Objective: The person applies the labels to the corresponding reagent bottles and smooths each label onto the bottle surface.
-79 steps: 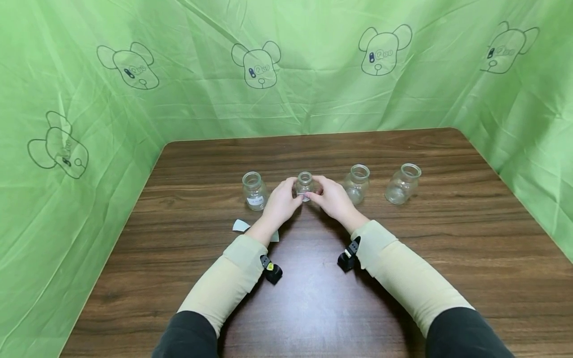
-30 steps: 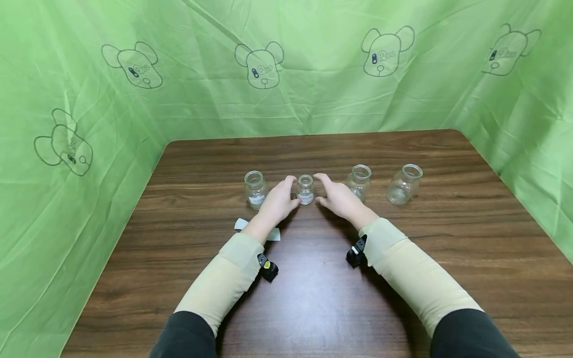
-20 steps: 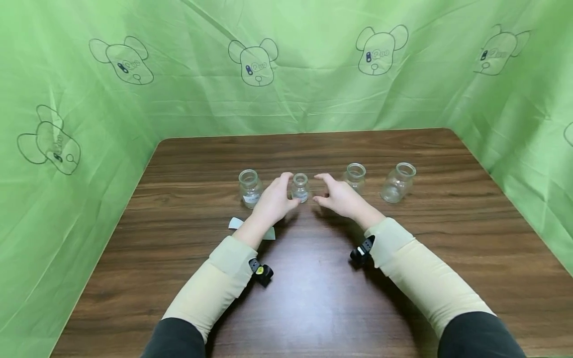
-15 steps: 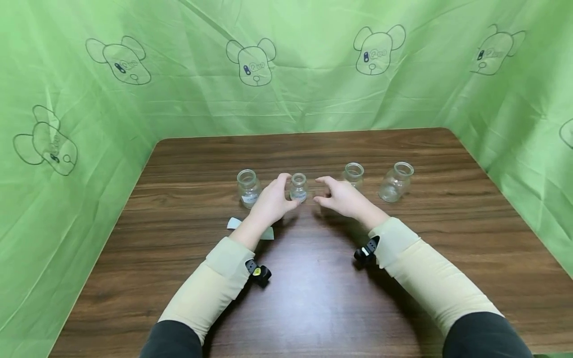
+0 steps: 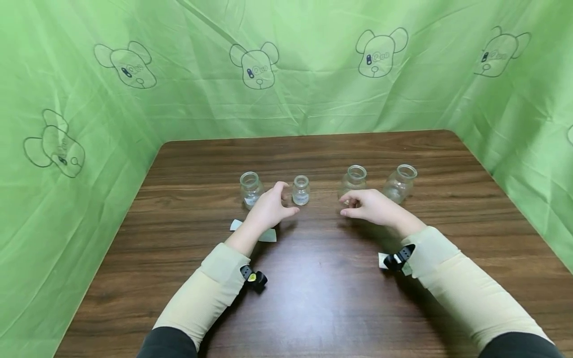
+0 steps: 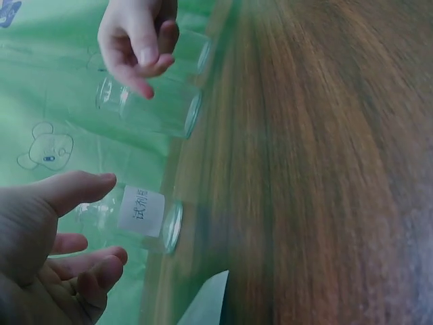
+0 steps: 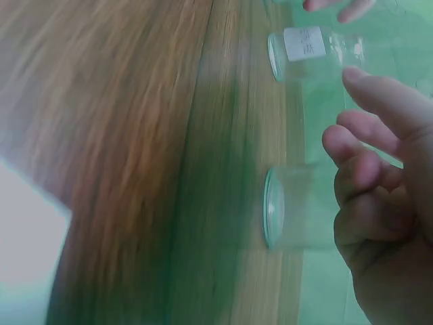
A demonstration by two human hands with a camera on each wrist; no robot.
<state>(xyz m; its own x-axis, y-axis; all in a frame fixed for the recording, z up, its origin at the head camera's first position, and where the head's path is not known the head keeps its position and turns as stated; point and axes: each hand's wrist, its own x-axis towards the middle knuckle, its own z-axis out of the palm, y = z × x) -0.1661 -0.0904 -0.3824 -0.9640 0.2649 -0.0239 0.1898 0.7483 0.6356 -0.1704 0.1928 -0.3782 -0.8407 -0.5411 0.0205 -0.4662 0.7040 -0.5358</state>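
Hanging empty with fingers loosely curved, both hands partly hide glass jars.

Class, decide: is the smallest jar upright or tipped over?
Upright: in the head view, the small labelled jar stands mouth upward, its base on the table.

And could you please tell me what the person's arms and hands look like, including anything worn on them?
The left hand and right hand are bare. Cream sleeves cover the forearms, with pale grey-green cuffs, and dark sleeves show farther up. Small black devices sit at both wrists; the left one has a yellow mark.
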